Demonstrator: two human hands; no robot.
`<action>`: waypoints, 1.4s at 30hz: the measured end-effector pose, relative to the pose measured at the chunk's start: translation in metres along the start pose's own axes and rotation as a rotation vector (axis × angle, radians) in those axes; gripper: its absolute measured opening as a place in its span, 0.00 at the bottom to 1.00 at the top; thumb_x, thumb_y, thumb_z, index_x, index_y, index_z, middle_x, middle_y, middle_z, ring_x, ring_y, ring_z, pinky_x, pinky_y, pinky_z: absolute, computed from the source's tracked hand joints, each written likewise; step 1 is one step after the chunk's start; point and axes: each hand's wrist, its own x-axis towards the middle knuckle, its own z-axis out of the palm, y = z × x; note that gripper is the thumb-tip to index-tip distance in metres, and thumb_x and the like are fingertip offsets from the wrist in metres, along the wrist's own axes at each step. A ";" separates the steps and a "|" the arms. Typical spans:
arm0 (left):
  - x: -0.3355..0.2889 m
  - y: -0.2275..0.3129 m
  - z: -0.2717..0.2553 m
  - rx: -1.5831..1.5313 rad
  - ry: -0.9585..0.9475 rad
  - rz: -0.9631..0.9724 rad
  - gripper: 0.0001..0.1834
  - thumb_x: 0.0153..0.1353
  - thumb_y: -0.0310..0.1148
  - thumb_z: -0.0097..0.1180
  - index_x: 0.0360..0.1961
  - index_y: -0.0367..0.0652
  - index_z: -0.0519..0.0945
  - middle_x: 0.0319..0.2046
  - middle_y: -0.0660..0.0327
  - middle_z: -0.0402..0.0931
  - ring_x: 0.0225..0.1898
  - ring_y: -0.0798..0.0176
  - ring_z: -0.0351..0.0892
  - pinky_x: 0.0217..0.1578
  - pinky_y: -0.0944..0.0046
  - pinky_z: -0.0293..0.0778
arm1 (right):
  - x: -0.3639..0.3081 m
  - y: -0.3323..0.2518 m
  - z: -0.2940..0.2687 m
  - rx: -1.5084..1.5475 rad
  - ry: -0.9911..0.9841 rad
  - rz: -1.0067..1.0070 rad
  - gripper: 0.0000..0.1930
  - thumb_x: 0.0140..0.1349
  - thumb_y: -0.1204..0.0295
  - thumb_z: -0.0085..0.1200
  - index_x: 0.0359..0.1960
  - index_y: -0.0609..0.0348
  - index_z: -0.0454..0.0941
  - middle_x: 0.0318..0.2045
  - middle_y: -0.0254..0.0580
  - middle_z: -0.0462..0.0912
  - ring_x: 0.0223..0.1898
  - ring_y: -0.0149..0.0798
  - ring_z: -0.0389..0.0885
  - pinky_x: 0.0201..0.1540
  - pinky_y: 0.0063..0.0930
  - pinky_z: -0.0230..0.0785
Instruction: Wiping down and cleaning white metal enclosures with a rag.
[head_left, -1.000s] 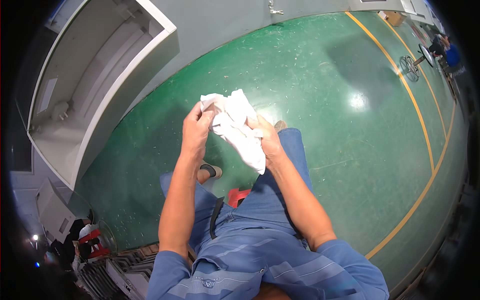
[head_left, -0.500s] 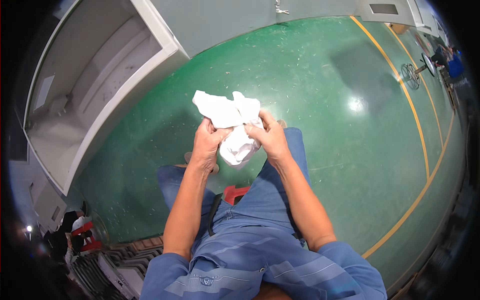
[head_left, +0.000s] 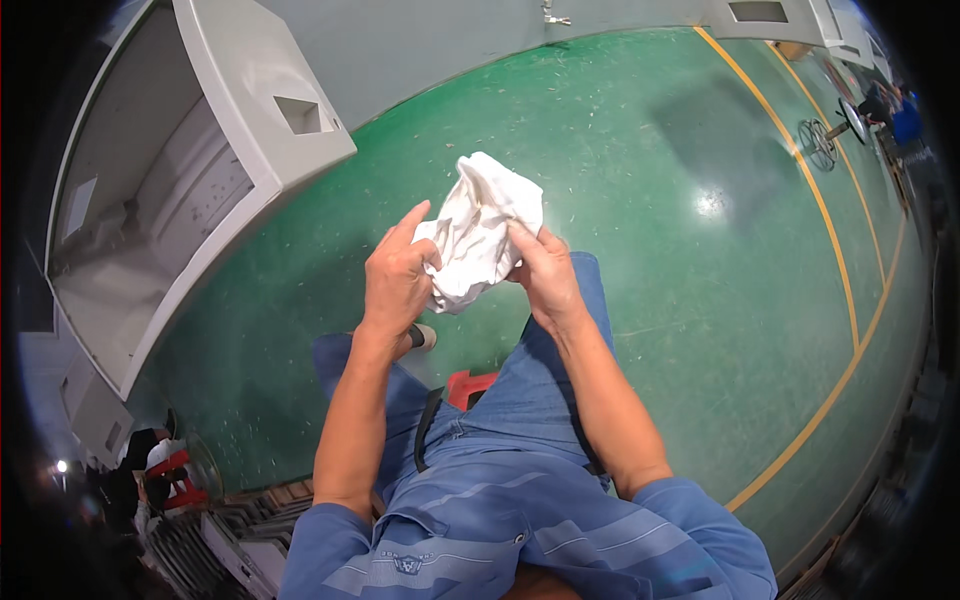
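Observation:
A crumpled white cloth (head_left: 480, 235) is held up in front of me between my two hands. My right hand (head_left: 548, 275) grips its right side, thumb on top and fingers underneath. On the other side, my left hand (head_left: 395, 275) has its thumb and curled fingers against the cloth's left edge, with the index finger pointing up and away from it. Folds and bunched layers show in the cloth.
At the left stands a large pale grey hollow casing (head_left: 265, 90) with a rectangular recess. Something red (head_left: 468, 388) shows between my legs on the green floor (head_left: 720, 330). Yellow lines (head_left: 828, 215) and a round-based stool (head_left: 818, 145) are at right; stacked panels (head_left: 190, 545) at lower left.
The cloth has been turned and bunched differently, its top now further right. My left index finger has lifted off it. More of the casing's recessed side now shows.

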 end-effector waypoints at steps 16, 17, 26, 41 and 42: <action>0.015 -0.014 0.031 -1.011 -0.032 -1.009 0.09 0.55 0.21 0.59 0.39 0.35 0.80 0.30 0.62 0.80 0.28 0.71 0.77 0.25 0.70 0.72 | -0.017 -0.004 0.045 -1.301 -0.276 -0.654 0.32 0.42 0.62 0.70 0.46 0.70 0.69 0.59 0.67 0.65 0.63 0.64 0.63 0.63 0.51 0.59; 0.012 -0.022 0.035 -1.085 -0.047 -0.983 0.09 0.57 0.20 0.56 0.40 0.35 0.78 0.35 0.58 0.80 0.33 0.66 0.81 0.33 0.66 0.78 | -0.018 -0.003 0.048 -1.387 -0.283 -0.655 0.32 0.43 0.63 0.70 0.45 0.68 0.69 0.59 0.68 0.65 0.63 0.64 0.64 0.63 0.50 0.60; 0.017 -0.024 0.025 -1.030 -0.146 -1.082 0.08 0.57 0.20 0.49 0.37 0.34 0.79 0.30 0.59 0.79 0.30 0.69 0.79 0.28 0.69 0.78 | 0.007 0.045 0.025 -1.321 -0.030 -0.630 0.16 0.49 0.76 0.60 0.40 0.64 0.70 0.41 0.55 0.80 0.44 0.56 0.80 0.43 0.40 0.74; 0.078 -0.051 -0.208 0.586 0.584 -0.181 0.26 0.57 0.39 0.62 0.55 0.37 0.75 0.55 0.48 0.74 0.58 0.50 0.72 0.58 0.57 0.67 | 0.057 0.118 -0.005 0.489 0.244 0.498 0.19 0.62 0.83 0.46 0.55 0.67 0.70 0.48 0.47 0.79 0.48 0.43 0.82 0.48 0.38 0.80; 0.074 -0.060 -0.236 0.592 0.671 -0.200 0.30 0.59 0.44 0.62 0.57 0.36 0.73 0.56 0.47 0.73 0.60 0.51 0.71 0.59 0.58 0.65 | 0.058 0.125 0.002 0.445 0.243 0.475 0.19 0.62 0.83 0.47 0.57 0.66 0.69 0.49 0.46 0.79 0.48 0.42 0.81 0.48 0.38 0.79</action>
